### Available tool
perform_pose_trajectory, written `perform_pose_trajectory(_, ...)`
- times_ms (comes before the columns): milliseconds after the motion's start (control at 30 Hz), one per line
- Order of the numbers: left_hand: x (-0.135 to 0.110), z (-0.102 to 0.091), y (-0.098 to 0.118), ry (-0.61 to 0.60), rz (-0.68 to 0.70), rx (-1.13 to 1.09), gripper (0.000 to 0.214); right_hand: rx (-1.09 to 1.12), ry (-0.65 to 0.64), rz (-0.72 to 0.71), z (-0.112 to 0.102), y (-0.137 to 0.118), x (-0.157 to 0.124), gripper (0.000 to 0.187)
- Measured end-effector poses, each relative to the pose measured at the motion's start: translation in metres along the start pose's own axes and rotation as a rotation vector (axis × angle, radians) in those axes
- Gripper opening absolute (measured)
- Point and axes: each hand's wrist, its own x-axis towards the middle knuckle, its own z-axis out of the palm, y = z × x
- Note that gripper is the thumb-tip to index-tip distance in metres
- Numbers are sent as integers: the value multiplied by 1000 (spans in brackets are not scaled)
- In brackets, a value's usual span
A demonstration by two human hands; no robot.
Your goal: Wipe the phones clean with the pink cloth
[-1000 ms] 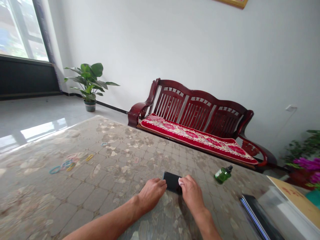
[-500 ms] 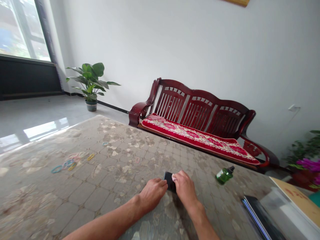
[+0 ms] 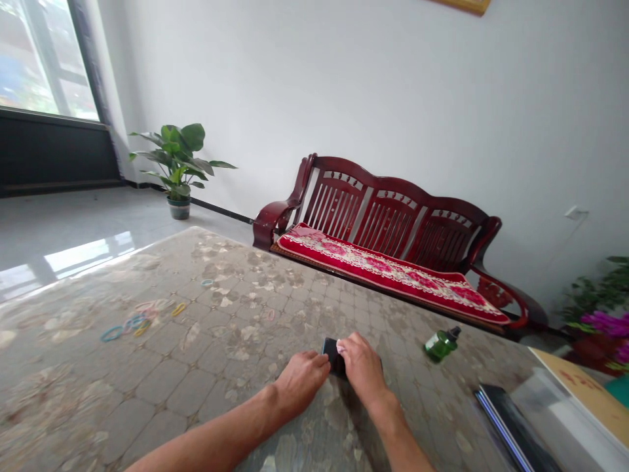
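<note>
A dark, flat smartphone point(image 3: 331, 350) lies on the patterned tablecloth point(image 3: 246, 367) between my two hands, partly covered by them. My left hand point(image 3: 304, 375) grips its left edge, fingers bent and close together. Over the right part of the phone is my right hand point(image 3: 362, 364), pinching a small white tissue point(image 3: 340, 347) against the dark screen. Most of the tissue is hidden inside the fingers.
Several coloured rubber bands point(image 3: 135, 322) lie at the left of the table. A green bottle point(image 3: 441, 344) stands to the right, with dark flat items point(image 3: 514, 426) and a tan-topped box point(image 3: 584, 387) nearer the right corner. Behind is a red-cushioned wooden bench point(image 3: 383, 252).
My right hand, with the tissue, has shifted very slightly left and up over the phone. My left hand stays in nearly the same place at the phone's left edge.
</note>
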Motion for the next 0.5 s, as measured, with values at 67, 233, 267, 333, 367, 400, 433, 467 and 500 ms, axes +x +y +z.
perform_pose_trajectory(67,0,0,0,-3,0,5,20,-26,-2,82,-6,19,-4,27)
perform_pose_trajectory(233,2,1,3,-26,-27,49,22,-12,11,155,-12,52,-25,29)
perform_pose_trajectory(267,3,1,4,-29,-33,59,22,-2,17,143,-11,54,-31,29)
perform_pose_trajectory(333,3,0,5,-39,-35,73,20,17,29,115,-8,56,-43,30)
perform_pose_trajectory(367,3,-1,6,-44,-34,78,19,26,29,105,-7,57,-47,31)
perform_pose_trajectory(400,3,-1,6,-48,-32,80,18,31,25,104,-6,58,-50,30)
perform_pose_trajectory(433,3,-1,6,-49,-30,81,18,32,22,113,-6,59,-51,30)
perform_pose_trajectory(467,3,-1,6,-46,-30,78,17,28,21,129,-7,61,-50,29)
perform_pose_trajectory(500,3,0,6,-41,-32,74,17,21,25,151,-7,63,-48,28)
